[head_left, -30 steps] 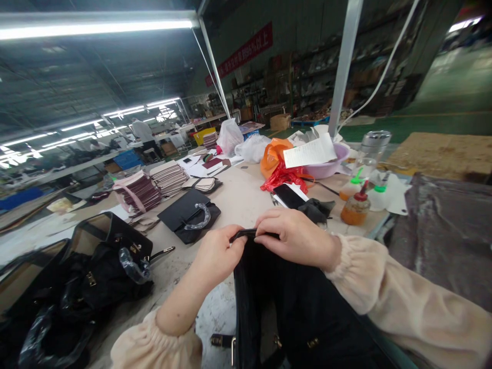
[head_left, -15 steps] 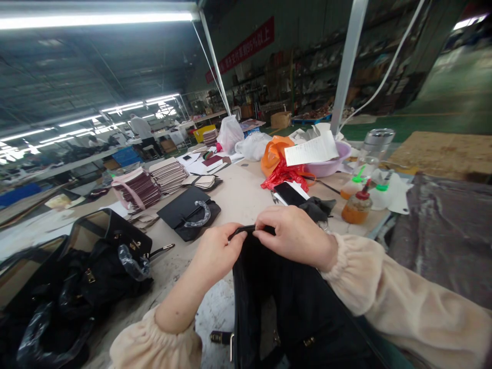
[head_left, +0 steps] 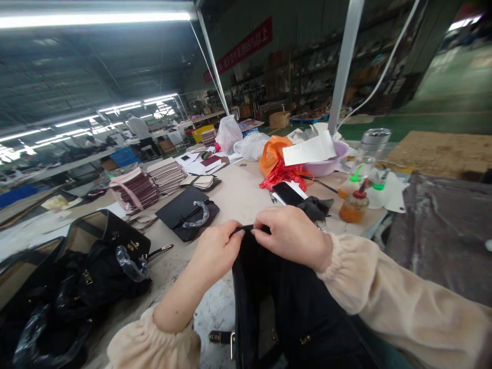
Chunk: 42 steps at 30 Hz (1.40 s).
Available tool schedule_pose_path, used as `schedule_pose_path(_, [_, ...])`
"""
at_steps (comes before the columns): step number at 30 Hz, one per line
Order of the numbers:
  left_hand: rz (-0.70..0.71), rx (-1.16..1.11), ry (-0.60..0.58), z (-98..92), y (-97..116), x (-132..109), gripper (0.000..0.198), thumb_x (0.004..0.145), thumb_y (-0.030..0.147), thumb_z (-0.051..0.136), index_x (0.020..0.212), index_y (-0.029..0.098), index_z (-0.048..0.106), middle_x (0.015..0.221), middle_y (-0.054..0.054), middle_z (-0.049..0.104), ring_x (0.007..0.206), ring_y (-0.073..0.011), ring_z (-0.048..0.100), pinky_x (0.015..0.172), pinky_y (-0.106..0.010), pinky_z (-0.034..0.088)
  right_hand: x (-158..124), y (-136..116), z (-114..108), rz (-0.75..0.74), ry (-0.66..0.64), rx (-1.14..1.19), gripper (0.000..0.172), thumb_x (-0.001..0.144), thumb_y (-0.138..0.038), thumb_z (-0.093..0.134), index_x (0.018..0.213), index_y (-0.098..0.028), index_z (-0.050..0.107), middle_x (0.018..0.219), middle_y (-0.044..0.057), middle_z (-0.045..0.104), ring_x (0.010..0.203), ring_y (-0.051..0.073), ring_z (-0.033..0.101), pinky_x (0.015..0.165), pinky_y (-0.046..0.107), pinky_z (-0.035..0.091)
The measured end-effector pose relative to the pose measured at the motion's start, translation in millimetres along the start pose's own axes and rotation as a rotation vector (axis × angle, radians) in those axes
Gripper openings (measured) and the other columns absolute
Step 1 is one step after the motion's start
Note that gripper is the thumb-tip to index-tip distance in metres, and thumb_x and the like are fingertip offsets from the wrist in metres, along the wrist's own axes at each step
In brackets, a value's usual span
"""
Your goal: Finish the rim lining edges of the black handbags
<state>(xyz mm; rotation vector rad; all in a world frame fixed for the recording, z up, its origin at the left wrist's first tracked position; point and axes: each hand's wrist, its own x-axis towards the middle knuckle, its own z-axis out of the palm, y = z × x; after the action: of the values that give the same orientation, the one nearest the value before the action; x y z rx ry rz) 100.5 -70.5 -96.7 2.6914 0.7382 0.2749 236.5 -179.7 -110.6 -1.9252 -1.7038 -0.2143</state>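
Observation:
A black handbag [head_left: 292, 307] stands in front of me at the near edge of the worktable [head_left: 238, 197]. My left hand [head_left: 217, 251] is closed and pinches the bag's black top edge from the left. My right hand [head_left: 294, 236] is closed on the same top edge just to the right, knuckles up. The two hands nearly touch over the edge. Metal buckles show low on the bag near its bottom.
Black bags with plastic wrap [head_left: 96, 266] lie at the left. A flat black bag panel with a wrapped handle [head_left: 188, 212] sits ahead, with stacked pieces [head_left: 136, 187] behind. Glue bottles [head_left: 355, 205], a phone [head_left: 288, 193], a purple basin [head_left: 330, 161] and a red-orange plastic bag [head_left: 279, 166] crowd the right.
Both hands stay on the bag's top edge and have drawn slightly closer together. The view has shifted a little.

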Motion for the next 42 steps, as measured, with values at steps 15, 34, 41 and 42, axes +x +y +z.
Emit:
schedule_pose_path(15, [0.021, -0.016, 0.007, -1.1, -2, 0, 0.023, 0.085, 0.029, 0.044, 0.085, 0.021, 0.066, 0.077, -0.001, 0.067, 0.072, -0.0155, 0.059, 0.066, -0.024, 0.039, -2, 6, -1, -0.117, -0.043, 0.035, 0.014, 0.084, -0.022, 0.052, 0.078, -0.017, 0.064, 0.076, 0.002, 0.062, 0.072, 0.013, 0.054, 0.065, 0.024, 0.034])
schedule_pose_path(34, [0.011, 0.118, 0.008, -1.9, -2, 2, 0.021, 0.086, 0.029, 0.043, 0.081, 0.021, 0.061, 0.072, -0.002, 0.065, 0.069, -0.0162, 0.059, 0.06, -0.024, 0.034, 0, -4, 1, 0.004, 0.001, -0.03, 0.01, 0.078, -0.022, 0.055, 0.072, -0.02, 0.062, 0.07, 0.0, 0.063, 0.066, 0.013, 0.055, 0.058, 0.026, 0.03])
schedule_pose_path(41, [0.022, 0.148, -0.001, -2.8, -2, 3, 0.023, 0.085, 0.033, 0.044, 0.073, 0.02, 0.059, 0.064, -0.001, 0.061, 0.062, -0.015, 0.056, 0.055, -0.024, 0.031, 1, 5, -1, -0.097, -0.055, 0.06, 0.011, 0.083, -0.028, 0.056, 0.078, -0.02, 0.061, 0.075, 0.001, 0.063, 0.07, 0.013, 0.056, 0.063, 0.024, 0.035])
schedule_pose_path(42, [0.022, 0.152, -0.002, -2.6, -1, 3, 0.023, 0.085, 0.033, 0.044, 0.073, 0.021, 0.059, 0.063, -0.001, 0.06, 0.061, -0.0147, 0.055, 0.055, -0.024, 0.03, 0, 7, -2, -0.098, -0.063, 0.105, 0.01, 0.083, -0.029, 0.057, 0.081, -0.02, 0.061, 0.077, 0.001, 0.064, 0.071, 0.013, 0.057, 0.064, 0.024, 0.036])
